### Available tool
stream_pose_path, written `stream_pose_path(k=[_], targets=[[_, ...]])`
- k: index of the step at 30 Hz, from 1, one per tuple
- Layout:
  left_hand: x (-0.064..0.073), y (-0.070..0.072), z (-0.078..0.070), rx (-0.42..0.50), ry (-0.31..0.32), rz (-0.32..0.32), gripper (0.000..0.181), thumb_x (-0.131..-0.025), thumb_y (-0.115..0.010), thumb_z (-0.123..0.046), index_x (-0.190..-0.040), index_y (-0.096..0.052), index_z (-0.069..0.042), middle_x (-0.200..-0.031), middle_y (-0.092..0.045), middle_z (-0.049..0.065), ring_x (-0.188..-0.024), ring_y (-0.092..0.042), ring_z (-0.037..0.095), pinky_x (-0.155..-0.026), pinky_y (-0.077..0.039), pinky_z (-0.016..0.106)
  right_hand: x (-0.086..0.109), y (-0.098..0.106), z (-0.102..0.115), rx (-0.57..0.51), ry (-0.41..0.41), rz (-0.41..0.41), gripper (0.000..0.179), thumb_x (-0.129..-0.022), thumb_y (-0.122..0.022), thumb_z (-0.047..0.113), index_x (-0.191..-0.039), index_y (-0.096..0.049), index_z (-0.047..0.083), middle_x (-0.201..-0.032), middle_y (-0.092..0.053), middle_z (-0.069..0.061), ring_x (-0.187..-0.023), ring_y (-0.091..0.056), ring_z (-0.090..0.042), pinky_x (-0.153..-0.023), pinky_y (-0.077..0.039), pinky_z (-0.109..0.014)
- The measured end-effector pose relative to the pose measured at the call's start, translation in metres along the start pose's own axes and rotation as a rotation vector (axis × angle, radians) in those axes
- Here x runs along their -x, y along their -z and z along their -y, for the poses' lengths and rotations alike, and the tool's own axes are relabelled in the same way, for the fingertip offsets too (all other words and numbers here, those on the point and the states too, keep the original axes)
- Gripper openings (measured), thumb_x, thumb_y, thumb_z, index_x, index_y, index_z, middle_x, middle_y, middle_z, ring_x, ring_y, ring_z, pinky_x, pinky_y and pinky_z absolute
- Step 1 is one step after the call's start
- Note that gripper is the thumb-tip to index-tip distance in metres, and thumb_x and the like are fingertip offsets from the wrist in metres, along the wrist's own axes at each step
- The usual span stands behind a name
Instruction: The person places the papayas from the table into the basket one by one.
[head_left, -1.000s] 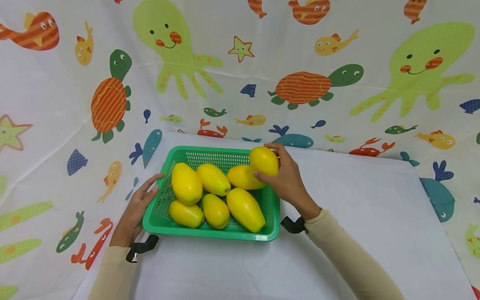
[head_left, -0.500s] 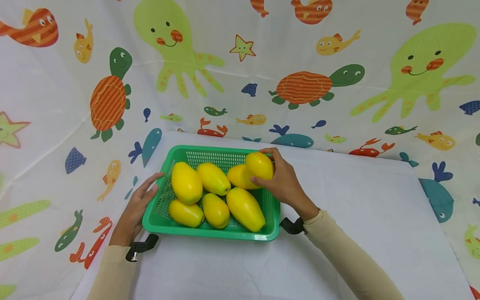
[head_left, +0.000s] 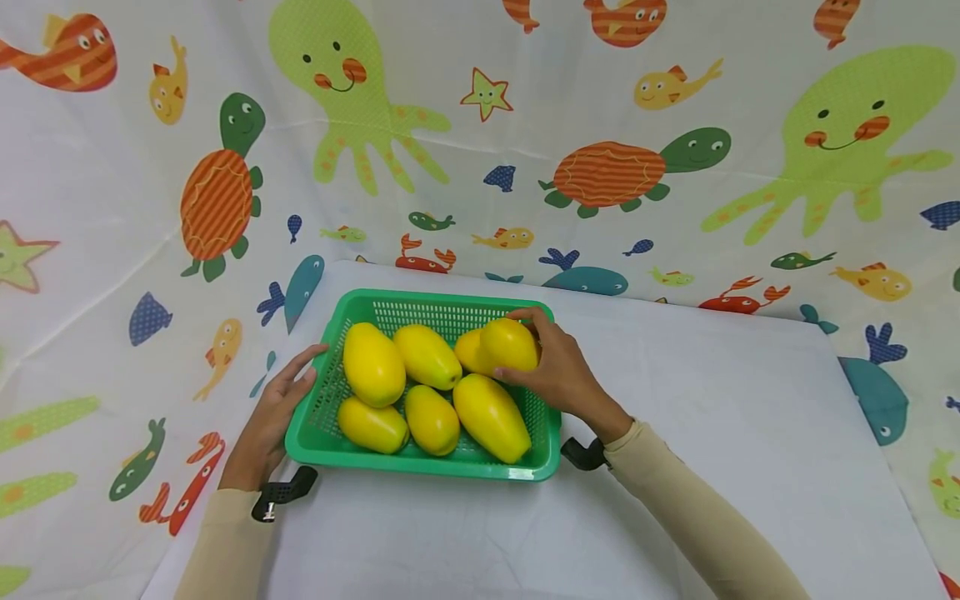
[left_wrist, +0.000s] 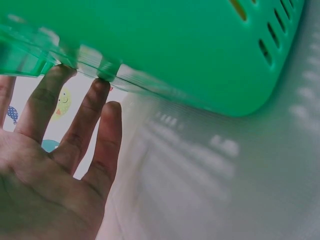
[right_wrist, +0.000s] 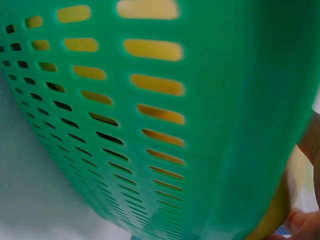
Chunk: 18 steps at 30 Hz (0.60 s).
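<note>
A green plastic basket (head_left: 420, 468) holds several yellow mangoes, among them a long one (head_left: 491, 417) at the front right. My right hand (head_left: 562, 367) grips another mango (head_left: 510, 344) with thumb and fingers, over the back right corner. That mango partly covers one lying beneath it (head_left: 468, 350). At the basket's left side my left hand (head_left: 270, 417) rests against the rim, and the left wrist view shows its fingers (left_wrist: 90, 112) nearly straight, touching the green edge. In the right wrist view the slotted wall (right_wrist: 210, 125) hides most of the right hand.
White cloth (head_left: 712, 433) covers the table under the basket. Behind and to the left hangs a white sheet (head_left: 450, 50) printed with sea animals. Each wrist wears a black camera mount, such as the right one (head_left: 583, 454).
My right hand has moved left and down with its mango, further into the basket and over the mango beneath. The left hand and the basket have stayed in place.
</note>
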<state>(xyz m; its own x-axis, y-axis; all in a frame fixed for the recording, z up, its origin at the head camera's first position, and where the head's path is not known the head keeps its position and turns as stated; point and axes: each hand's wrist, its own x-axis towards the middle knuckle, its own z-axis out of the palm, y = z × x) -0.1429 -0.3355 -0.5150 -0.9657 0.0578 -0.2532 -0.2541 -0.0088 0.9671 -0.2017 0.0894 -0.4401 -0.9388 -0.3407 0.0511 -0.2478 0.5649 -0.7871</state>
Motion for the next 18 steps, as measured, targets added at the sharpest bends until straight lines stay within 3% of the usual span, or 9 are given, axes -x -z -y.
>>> stream_pose_path(k=[8,18], targets=[[0.000,0.000,0.001,0.008,-0.009,0.005,0.056,-0.111,-0.052,-0.044,-0.165,-0.037,-0.037,-0.160,-0.039,0.001,-0.107,-0.074,0.006,-0.089,-0.064,0.030,-0.001,-0.011,-0.003,0.009,0.028,-0.023,0.074,-0.088,-0.089,0.036,-0.148,-0.048,0.023,-0.132,-0.067,-0.008,-0.107,-0.065,-0.026,-0.086,-0.064,-0.042],[-0.002,0.001,0.002,0.019,-0.030,0.017,0.054,-0.113,-0.050,-0.042,-0.165,-0.038,-0.036,-0.160,-0.038,0.001,-0.110,-0.073,0.003,-0.090,-0.064,0.029,0.000,-0.018,0.000,0.136,0.006,0.005,0.075,-0.085,-0.088,0.046,-0.147,-0.052,0.026,-0.142,-0.064,-0.004,-0.126,-0.051,-0.031,-0.094,-0.049,-0.048]])
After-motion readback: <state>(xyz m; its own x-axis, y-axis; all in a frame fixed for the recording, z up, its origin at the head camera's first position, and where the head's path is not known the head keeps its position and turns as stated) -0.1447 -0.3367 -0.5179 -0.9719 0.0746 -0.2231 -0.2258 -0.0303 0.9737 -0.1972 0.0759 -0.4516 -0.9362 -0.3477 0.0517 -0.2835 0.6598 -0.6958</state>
